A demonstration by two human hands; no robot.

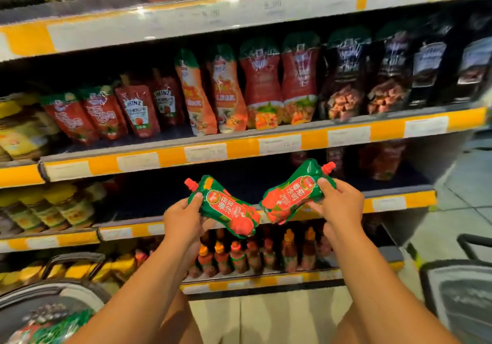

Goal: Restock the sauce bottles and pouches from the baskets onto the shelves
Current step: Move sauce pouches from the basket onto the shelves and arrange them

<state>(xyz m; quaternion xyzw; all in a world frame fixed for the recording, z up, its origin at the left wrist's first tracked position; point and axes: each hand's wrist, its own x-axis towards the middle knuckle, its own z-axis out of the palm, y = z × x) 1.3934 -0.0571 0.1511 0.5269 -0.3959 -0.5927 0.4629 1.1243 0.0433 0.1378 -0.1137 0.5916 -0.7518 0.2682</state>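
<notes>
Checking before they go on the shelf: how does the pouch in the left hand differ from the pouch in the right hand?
The left-hand pouch tilts with its red cap to the upper left; the right-hand pouch tilts with its cap to the upper right. The left-hand pouch sits lower in the view than the right-hand pouch. The left hand grips its pouch from the left, the right hand from the right. Both look alike: green and red, red spout cap, same label.

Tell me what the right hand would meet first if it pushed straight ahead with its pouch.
Probably nothing at first: the right hand and its pouch face the dark open gap on the shelf ahead. Depth is unclear; pouches stand further right.
</notes>
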